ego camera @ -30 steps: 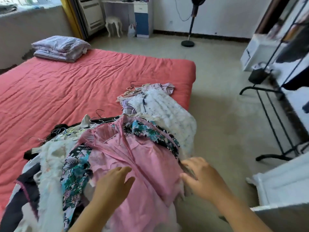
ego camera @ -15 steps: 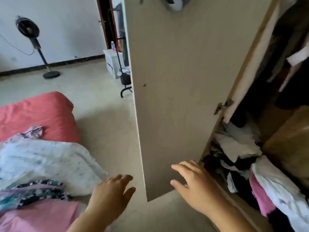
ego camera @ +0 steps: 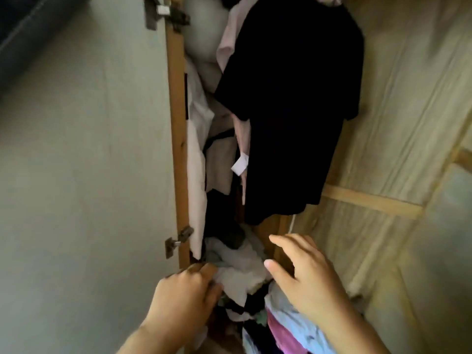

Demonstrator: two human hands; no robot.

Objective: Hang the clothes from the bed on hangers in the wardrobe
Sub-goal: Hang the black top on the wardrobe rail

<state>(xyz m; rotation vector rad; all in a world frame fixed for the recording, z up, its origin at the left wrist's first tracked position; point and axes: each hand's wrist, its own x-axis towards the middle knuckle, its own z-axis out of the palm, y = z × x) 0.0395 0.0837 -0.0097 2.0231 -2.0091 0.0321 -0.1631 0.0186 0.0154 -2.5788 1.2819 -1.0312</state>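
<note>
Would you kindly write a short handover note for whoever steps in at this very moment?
Left hand: empty, fingers curled at the wardrobe's door-side frame.
Right hand: open, empty, reaching over the heap of loose clothes on the wardrobe floor.
A black garment hangs inside beside pale ones.
Done: wardrobe open.
Left: no bed garment or free hanger is in view; fetch, hang.

Two hinges (ego camera: pixel 167 11) – one black garment (ego camera: pixel 293 111)
</note>
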